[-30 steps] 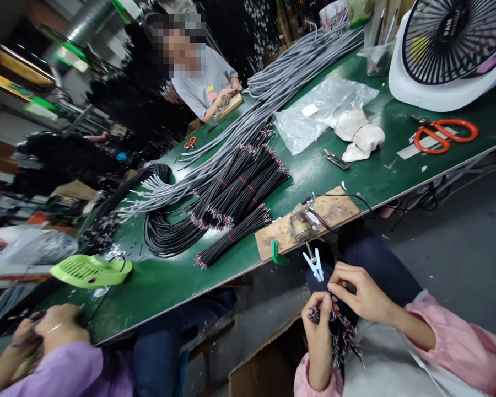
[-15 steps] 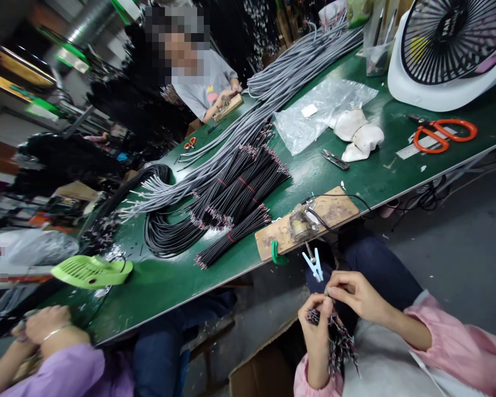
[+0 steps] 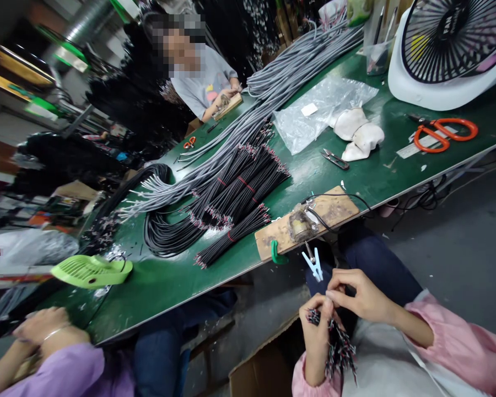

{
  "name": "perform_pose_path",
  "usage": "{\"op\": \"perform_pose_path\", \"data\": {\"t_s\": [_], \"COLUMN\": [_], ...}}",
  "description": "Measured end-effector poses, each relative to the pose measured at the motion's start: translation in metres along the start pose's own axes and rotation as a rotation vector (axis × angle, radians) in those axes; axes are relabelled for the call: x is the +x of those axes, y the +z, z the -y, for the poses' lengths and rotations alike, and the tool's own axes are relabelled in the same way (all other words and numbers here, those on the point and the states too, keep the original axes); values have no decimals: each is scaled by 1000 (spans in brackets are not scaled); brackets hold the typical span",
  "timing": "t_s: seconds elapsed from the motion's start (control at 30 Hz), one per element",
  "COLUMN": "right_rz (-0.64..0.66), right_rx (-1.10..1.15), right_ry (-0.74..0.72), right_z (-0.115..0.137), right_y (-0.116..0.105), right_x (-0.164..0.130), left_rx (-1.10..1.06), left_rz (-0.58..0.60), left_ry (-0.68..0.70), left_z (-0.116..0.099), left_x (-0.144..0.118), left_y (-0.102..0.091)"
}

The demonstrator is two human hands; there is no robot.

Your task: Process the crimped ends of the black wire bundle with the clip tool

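Observation:
In my left hand (image 3: 317, 325) is a bunch of short black cables (image 3: 339, 347) with red and white wire ends, the fingers wrapped round it. Its loose ends hang down over my lap. My right hand (image 3: 355, 295) meets the left at the fingertips, thumb and forefinger pinched together at the top of the bunch. What sits in that pinch is too small to make out. Just beyond both hands, a light blue clothespin (image 3: 314, 266) hangs at the table edge below a wooden board (image 3: 334, 212), which bears a stained metal piece and a black cord.
Bundled black cables (image 3: 248, 184) and long grey cables (image 3: 264, 91) lie across the green table (image 3: 165, 286). Orange scissors (image 3: 432, 144), small snips (image 3: 334, 159), a plastic bag (image 3: 301, 127) and a white fan (image 3: 434, 94) are to the right. Co-workers sit at left and opposite; a cardboard box (image 3: 260, 369) stands below.
My hands stay nearly in place, with only a slight shift of the right fingers at the pinch. The hanging wire ends have swung a little.

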State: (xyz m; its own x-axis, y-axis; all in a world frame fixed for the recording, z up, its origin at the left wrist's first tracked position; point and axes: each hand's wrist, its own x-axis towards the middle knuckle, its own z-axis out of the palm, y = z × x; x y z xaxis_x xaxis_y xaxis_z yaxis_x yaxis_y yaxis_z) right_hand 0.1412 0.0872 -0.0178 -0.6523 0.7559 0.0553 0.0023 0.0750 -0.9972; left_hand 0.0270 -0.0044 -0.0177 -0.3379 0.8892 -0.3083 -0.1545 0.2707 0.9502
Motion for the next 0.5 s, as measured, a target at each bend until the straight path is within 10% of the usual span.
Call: {"op": "perform_pose_path", "data": {"t_s": [0.5], "right_rz": [-53], "right_rx": [135], "right_ry": [205], "right_z": [-10], "right_y": [-5], "right_x": [5], "left_rx": [-11], "left_rz": [-12], "left_ry": [-28], "left_z": [1], "left_x": [-2], "left_y": [0]}}
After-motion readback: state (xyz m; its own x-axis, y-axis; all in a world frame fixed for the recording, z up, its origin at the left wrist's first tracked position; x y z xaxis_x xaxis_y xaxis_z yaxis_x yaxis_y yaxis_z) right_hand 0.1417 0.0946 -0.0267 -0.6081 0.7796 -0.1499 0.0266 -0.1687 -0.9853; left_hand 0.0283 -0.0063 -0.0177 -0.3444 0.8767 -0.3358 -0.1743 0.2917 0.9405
